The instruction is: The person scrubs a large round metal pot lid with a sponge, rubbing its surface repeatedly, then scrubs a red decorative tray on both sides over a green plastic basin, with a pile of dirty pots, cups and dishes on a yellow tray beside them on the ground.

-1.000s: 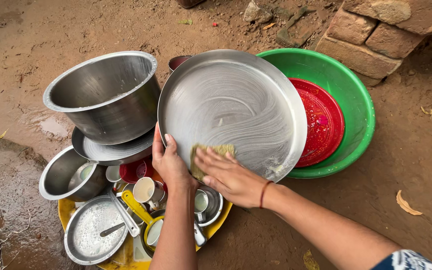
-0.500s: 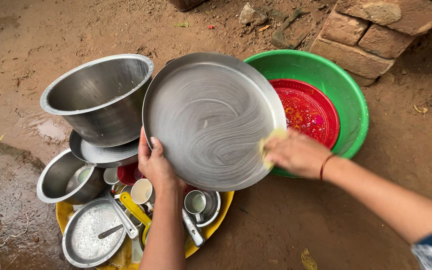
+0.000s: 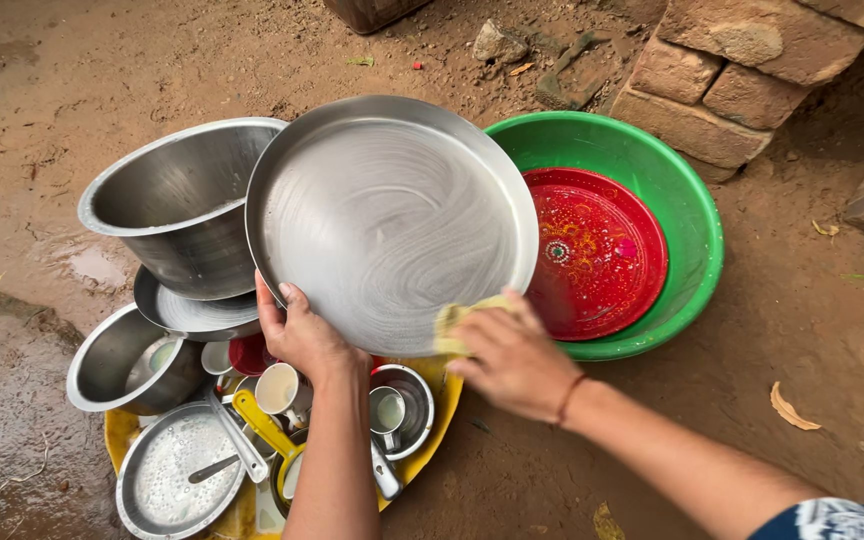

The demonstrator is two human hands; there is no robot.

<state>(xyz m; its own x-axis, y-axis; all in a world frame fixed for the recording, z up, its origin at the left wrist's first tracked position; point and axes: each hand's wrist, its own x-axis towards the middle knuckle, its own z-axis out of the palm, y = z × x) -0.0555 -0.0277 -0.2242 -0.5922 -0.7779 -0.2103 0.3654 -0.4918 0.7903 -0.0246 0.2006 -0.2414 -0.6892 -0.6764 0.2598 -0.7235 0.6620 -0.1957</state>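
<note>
A yellow tray (image 3: 422, 420) on the bare earth ground (image 3: 102, 70) carries a crowd of unwashed steel: a flat lid (image 3: 167, 480) at its near left corner, small cups (image 3: 277, 388) and a yellow-handled utensil (image 3: 257, 420) near its middle, a small steel bowl (image 3: 117, 360) at its left edge. Above the tray, the left hand (image 3: 302, 335) is closed on the lower rim of a large round steel plate (image 3: 392, 215), thumb on the soapy face, holding it tilted toward the camera. The right hand (image 3: 512, 360), a red thread at the wrist, is closed around a yellow scrubbing sponge (image 3: 452, 325) pressed against the plate's lower right rim. Behind the plate, a large steel pot (image 3: 177, 205) sits tilted on a stack of steel dishes at the tray's far left edge. To the right, a green plastic basin (image 3: 682, 200) holds a red patterned plate (image 3: 602, 250), with a brick wall (image 3: 742, 70) beyond. The plate is held by one wet, soapy edge only; a hard push of the sponge could plausibly slip it out of the left hand and drop it onto the cups, or nudge the leaning pot off its stack.
</note>
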